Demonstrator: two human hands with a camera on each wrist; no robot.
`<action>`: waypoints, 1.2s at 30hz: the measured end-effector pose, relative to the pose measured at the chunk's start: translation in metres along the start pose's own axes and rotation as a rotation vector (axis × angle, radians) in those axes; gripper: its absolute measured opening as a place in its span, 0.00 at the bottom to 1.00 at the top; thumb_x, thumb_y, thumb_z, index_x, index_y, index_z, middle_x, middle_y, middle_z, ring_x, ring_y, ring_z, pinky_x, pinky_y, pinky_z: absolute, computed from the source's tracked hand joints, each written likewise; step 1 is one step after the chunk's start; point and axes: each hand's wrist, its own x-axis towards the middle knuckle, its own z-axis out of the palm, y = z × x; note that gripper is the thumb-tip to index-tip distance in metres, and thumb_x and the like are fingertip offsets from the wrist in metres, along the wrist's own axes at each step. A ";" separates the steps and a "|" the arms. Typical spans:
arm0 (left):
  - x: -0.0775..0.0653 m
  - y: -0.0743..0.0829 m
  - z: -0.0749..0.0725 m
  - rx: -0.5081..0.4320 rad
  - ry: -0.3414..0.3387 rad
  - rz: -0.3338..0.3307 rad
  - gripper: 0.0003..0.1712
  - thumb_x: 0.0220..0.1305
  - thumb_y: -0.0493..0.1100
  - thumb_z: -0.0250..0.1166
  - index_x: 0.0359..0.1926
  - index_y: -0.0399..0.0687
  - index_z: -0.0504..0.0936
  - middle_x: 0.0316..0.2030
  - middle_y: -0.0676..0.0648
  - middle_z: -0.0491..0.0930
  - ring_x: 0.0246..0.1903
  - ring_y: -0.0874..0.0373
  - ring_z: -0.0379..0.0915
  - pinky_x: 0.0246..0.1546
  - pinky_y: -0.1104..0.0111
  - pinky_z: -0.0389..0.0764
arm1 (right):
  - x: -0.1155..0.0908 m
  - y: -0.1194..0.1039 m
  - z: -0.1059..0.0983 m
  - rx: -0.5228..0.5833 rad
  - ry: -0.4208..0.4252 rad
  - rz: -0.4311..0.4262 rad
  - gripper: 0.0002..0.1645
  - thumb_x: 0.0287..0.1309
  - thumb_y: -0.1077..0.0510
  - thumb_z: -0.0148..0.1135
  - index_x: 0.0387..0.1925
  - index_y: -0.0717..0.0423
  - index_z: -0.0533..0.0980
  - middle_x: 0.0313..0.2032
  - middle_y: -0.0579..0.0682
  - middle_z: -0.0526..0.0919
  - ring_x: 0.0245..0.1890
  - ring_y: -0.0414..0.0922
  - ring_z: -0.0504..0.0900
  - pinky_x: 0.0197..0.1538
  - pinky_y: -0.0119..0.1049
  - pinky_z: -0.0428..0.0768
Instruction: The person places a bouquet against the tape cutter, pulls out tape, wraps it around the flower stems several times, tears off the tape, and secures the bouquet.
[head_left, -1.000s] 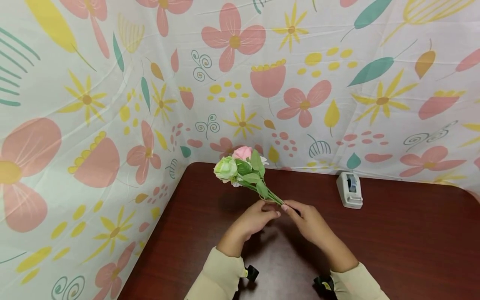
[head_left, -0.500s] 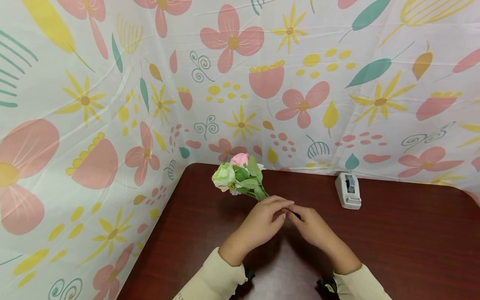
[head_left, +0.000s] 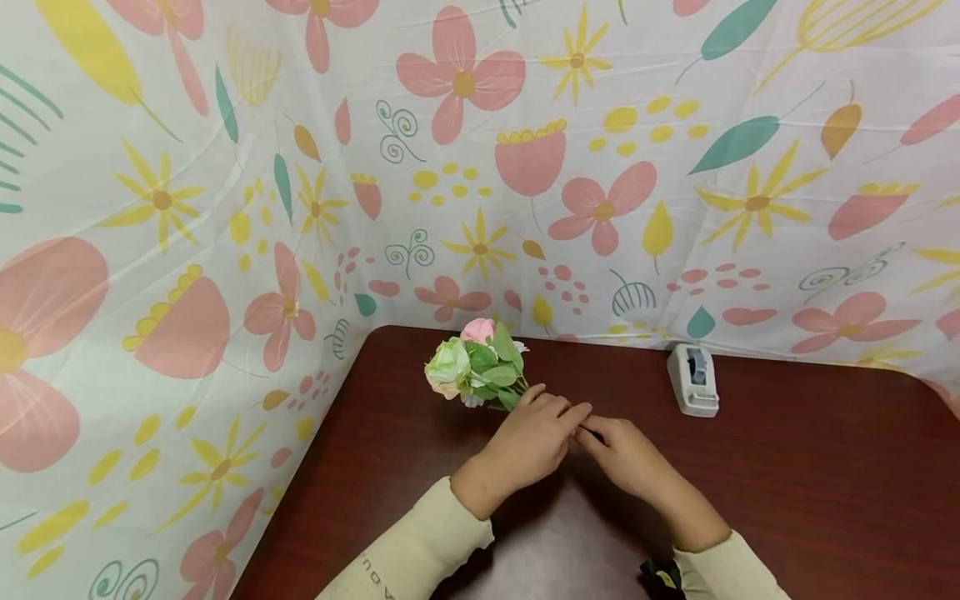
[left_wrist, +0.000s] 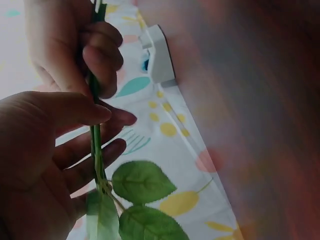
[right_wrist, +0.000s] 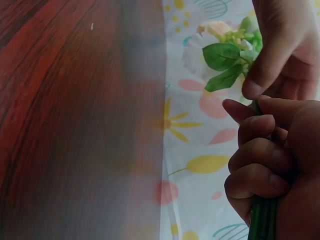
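Note:
A bunch of artificial flowers [head_left: 480, 362], with pale green, pink and white blooms and green leaves, slants over the table, its blooms toward the back left. In the head view, my left hand [head_left: 525, 437] covers much of the stems just below the leaves. The left wrist view shows its thumb in front of the green stems [left_wrist: 95, 142] and its fingers behind them. My right hand [head_left: 633, 458] grips the lower stems, fingers curled round them; the stem ends [right_wrist: 262, 222] come out below its fist in the right wrist view. Both hands' fingertips meet along the stems.
A white tape dispenser [head_left: 693, 383] stands on the dark red-brown table [head_left: 810, 467] to the right, near the back edge. Floral-printed cloth [head_left: 600, 108] hangs behind the table and along its left side.
My left hand has come from beside the stems to over them, reaching right to my right fingertips. The blooms have dropped slightly in the head view. The right hand keeps its grip.

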 end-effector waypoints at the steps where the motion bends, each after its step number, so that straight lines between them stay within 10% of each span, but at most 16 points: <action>1: 0.000 -0.001 0.001 0.019 -0.006 0.006 0.22 0.63 0.43 0.63 0.59 0.57 0.76 0.45 0.57 0.80 0.49 0.63 0.76 0.64 0.62 0.69 | 0.000 0.001 0.000 -0.006 0.000 -0.007 0.09 0.69 0.54 0.54 0.40 0.47 0.81 0.34 0.43 0.85 0.31 0.31 0.74 0.35 0.29 0.74; 14: 0.009 -0.003 0.012 0.148 -0.179 0.073 0.10 0.73 0.49 0.52 0.49 0.59 0.78 0.43 0.58 0.79 0.48 0.60 0.75 0.67 0.58 0.66 | -0.004 0.013 -0.014 -0.101 -0.056 -0.032 0.14 0.70 0.45 0.51 0.46 0.38 0.82 0.45 0.39 0.86 0.48 0.38 0.83 0.48 0.40 0.81; 22: 0.014 -0.002 0.018 0.146 -0.136 0.085 0.13 0.71 0.58 0.53 0.45 0.59 0.78 0.38 0.57 0.81 0.46 0.60 0.77 0.65 0.57 0.69 | -0.011 0.027 -0.027 -0.102 -0.123 -0.059 0.14 0.70 0.42 0.49 0.48 0.30 0.80 0.46 0.35 0.86 0.48 0.33 0.81 0.50 0.36 0.81; 36: 0.020 0.002 0.029 -0.059 -0.162 0.142 0.16 0.73 0.56 0.52 0.55 0.65 0.78 0.42 0.63 0.80 0.41 0.67 0.77 0.42 0.70 0.69 | -0.026 0.047 -0.035 -0.126 -0.114 -0.070 0.15 0.70 0.41 0.48 0.50 0.28 0.79 0.47 0.31 0.84 0.50 0.33 0.81 0.51 0.38 0.81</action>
